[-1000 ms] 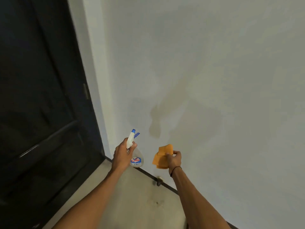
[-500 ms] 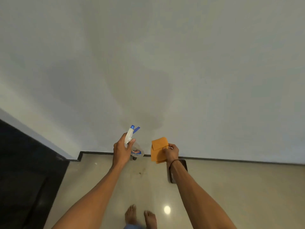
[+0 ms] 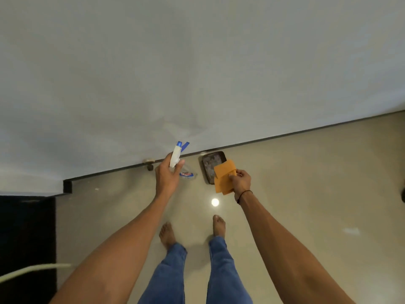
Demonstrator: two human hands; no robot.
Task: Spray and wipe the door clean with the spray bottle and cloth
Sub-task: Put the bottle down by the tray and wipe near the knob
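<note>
My left hand point(image 3: 167, 176) grips a clear spray bottle point(image 3: 178, 159) by its neck; its white head and blue nozzle point up towards the wall, and its labelled body shows below my fingers. My right hand point(image 3: 241, 183) pinches a folded orange cloth point(image 3: 223, 178) by its right edge, a short way right of the bottle. Both hands are held out over the floor in front of a plain white wall point(image 3: 197, 73). The dark door point(image 3: 24, 238) shows only as a black area at the lower left edge.
A dark rectangular tray point(image 3: 209, 165) lies on the glossy beige floor point(image 3: 328, 194) against the black skirting, partly behind the cloth. A small doorstop point(image 3: 149, 163) sits at the wall base. My bare feet point(image 3: 167, 234) stand below. A white cord point(image 3: 32, 269) crosses the lower left.
The view has swung right and down, away from the dark door to the wall base and floor. My feet and the tray came into sight. Both hands kept their hold.
</note>
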